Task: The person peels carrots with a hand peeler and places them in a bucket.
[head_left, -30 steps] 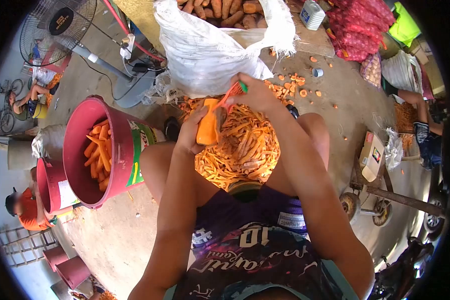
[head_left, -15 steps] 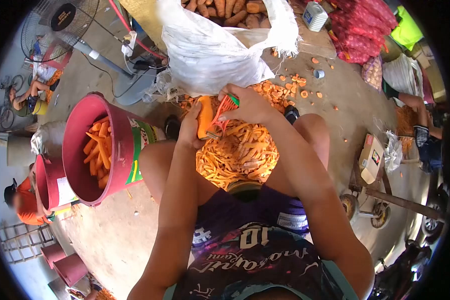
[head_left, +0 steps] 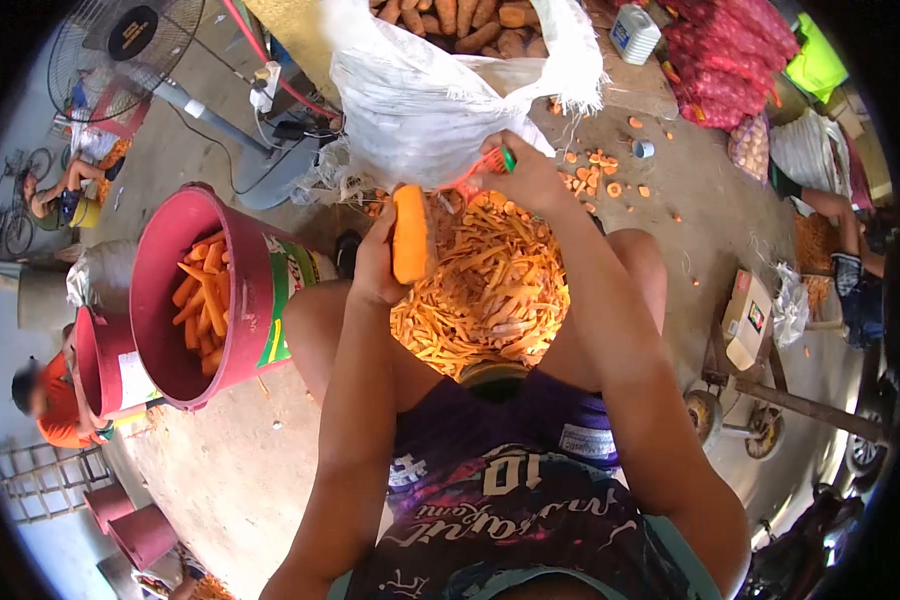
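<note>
My left hand [head_left: 375, 255] is closed round a thick carrot [head_left: 408, 240], held upright with its peeled, bright orange side showing and a browner strip on its right. In my right hand [head_left: 525, 175] is a peeler [head_left: 477, 175] with a red-orange and green handle. Its blade end points toward the carrot's top, a little apart from it. Beneath both hands, between my knees, a container heaped with carrot peelings [head_left: 495, 290] stands. Just beyond my hands is a white sack [head_left: 420, 110] holding unpeeled carrots [head_left: 465, 22].
A red tub [head_left: 155, 330] with peeled carrots [head_left: 205, 310] stands at my left, beside a fan [head_left: 130, 40]. Carrot ends [head_left: 595, 175] litter the floor ahead. Red net sacks [head_left: 730, 60] lie far right, near a wheeled cart [head_left: 740, 380]. Other people sit at both sides.
My right hand has moved the peeler up and right, off the carrot's lower end. My left hand still holds the carrot, now more upright.
</note>
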